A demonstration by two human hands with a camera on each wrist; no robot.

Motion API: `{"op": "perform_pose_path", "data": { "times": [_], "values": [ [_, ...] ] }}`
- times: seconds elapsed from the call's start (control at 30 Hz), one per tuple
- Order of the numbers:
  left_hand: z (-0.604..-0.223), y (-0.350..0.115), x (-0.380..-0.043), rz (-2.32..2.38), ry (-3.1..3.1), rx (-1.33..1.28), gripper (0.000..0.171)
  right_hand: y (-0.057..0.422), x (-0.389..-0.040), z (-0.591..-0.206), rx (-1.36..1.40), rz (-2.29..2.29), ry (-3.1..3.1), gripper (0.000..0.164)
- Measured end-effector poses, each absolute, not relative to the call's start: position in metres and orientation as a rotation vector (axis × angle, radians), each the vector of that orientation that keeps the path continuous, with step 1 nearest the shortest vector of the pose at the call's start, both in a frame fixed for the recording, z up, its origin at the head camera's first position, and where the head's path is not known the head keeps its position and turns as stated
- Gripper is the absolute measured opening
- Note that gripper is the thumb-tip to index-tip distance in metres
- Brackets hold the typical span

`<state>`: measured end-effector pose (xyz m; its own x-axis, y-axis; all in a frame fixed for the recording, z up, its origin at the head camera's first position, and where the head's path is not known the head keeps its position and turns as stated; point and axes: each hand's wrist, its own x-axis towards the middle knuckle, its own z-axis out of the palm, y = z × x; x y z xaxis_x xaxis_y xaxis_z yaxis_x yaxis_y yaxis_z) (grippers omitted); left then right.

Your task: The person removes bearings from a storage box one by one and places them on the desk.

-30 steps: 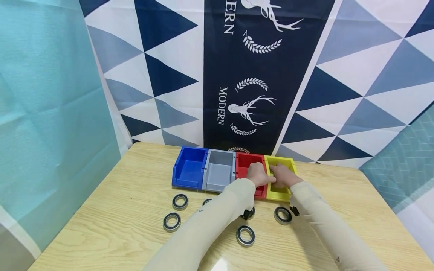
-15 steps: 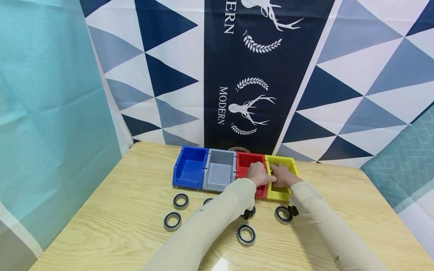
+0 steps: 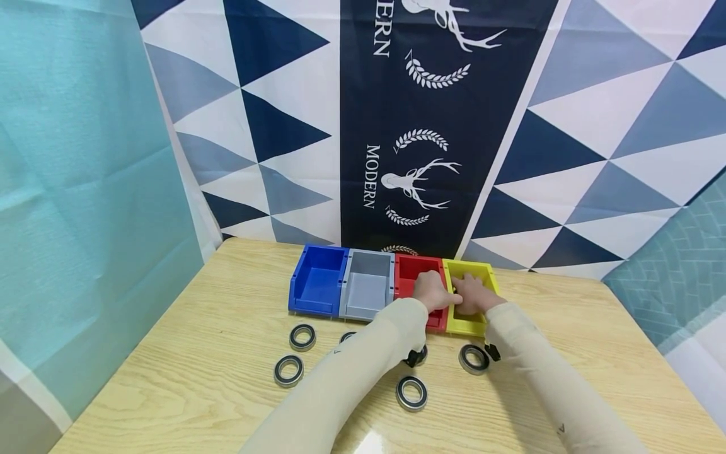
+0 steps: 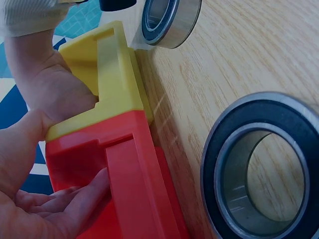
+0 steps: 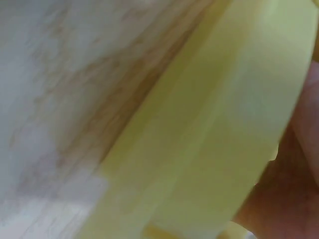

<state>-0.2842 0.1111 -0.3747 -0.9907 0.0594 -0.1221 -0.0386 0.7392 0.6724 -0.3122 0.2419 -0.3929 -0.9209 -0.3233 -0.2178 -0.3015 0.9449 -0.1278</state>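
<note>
My left hand (image 3: 431, 292) is at the red bin (image 4: 134, 164). In the left wrist view its bent fingers reach inside the bin, while the thumb lies over the wall shared with the yellow bin (image 4: 119, 74). My right hand (image 3: 475, 294) reaches down into the yellow bin, close to that same wall; most of its fingers are hidden. The right wrist view is blurred and shows only part of that hand (image 5: 294, 199) behind the yellow wall. A bearing (image 3: 473, 359) lies on the table in front of the yellow bin.
A grey bin (image 3: 367, 284) and a blue bin (image 3: 317, 280) continue the row to the left. Several more bearings lie on the wooden table (image 3: 198, 378), among them one ring (image 3: 411, 393) between the forearms. A patterned cloth (image 3: 295, 113) hangs behind.
Both hands stay at the red and yellow bins, with only slight shifts of the right hand and wrist. The bins and bearings keep their places.
</note>
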Motion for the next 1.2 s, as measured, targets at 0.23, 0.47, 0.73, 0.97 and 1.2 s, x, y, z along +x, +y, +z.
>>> {"op": "perform_pose_path", "data": {
  "times": [0.23,0.47,0.73,0.97,1.2],
  "values": [
    [-0.374,0.111,-0.283,1.092,2.804,0.013,0.037,0.245,-0.31,-0.401,-0.523,-0.113,2.92,0.06],
    [-0.373,0.113,-0.282,1.083,2.814,0.015,0.036,0.248,-0.308,-0.405,-0.633,-0.084,3.008,0.053],
    [-0.374,0.111,-0.282,1.06,2.84,0.036,0.036,0.25,-0.307,-0.4,-0.687,-0.09,3.068,0.049],
    [-0.375,0.11,-0.284,1.056,2.856,0.041,0.04,0.248,-0.306,-0.385,-0.728,-0.085,3.106,0.029],
    [-0.375,0.111,-0.281,1.081,2.847,0.059,0.038,0.254,-0.303,-0.379,-0.795,-0.068,3.102,0.025]
  ]
}}
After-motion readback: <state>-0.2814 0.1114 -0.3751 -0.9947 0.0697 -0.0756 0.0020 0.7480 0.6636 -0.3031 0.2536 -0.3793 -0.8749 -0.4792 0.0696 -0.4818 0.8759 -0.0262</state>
